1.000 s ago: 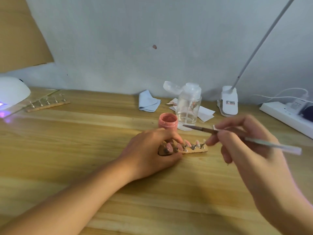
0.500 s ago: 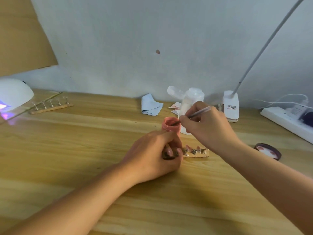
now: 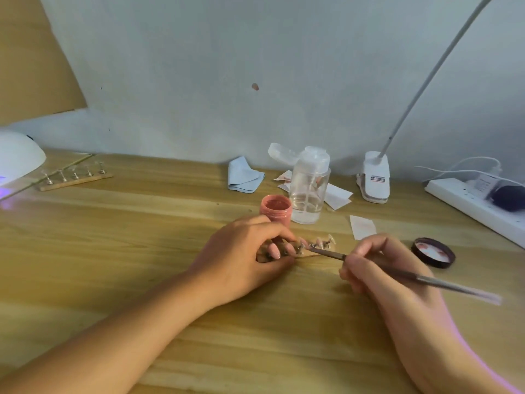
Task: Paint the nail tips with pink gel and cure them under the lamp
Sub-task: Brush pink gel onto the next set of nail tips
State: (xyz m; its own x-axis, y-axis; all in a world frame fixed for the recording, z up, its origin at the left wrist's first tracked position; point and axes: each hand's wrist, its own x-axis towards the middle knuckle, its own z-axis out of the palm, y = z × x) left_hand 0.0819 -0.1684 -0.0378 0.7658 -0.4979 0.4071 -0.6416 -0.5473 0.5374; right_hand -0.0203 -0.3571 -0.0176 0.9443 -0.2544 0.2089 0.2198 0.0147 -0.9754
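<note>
A small wooden strip (image 3: 308, 253) with several nail tips (image 3: 322, 242) on stands lies mid-table. My left hand (image 3: 244, 257) pinches its left end and covers part of it. My right hand (image 3: 380, 268) grips a thin gel brush (image 3: 397, 271) like a pen, its tip touching a nail tip near the strip's middle. The open pink gel jar (image 3: 276, 208) stands just behind my left hand. The white curing lamp (image 3: 17, 156) glows violet at the far left edge.
A second strip of clear nail tips (image 3: 74, 176) lies by the lamp. A clear pump bottle (image 3: 310, 185), blue cloth (image 3: 243, 175), paper wipes (image 3: 362, 227), jar lid (image 3: 433, 252), desk-lamp clip (image 3: 375, 177) and power strip (image 3: 477, 202) ring the back and right.
My right hand has brought the brush from the pink jar down and to the right, onto the nail tips. My left hand has stayed on the strip.
</note>
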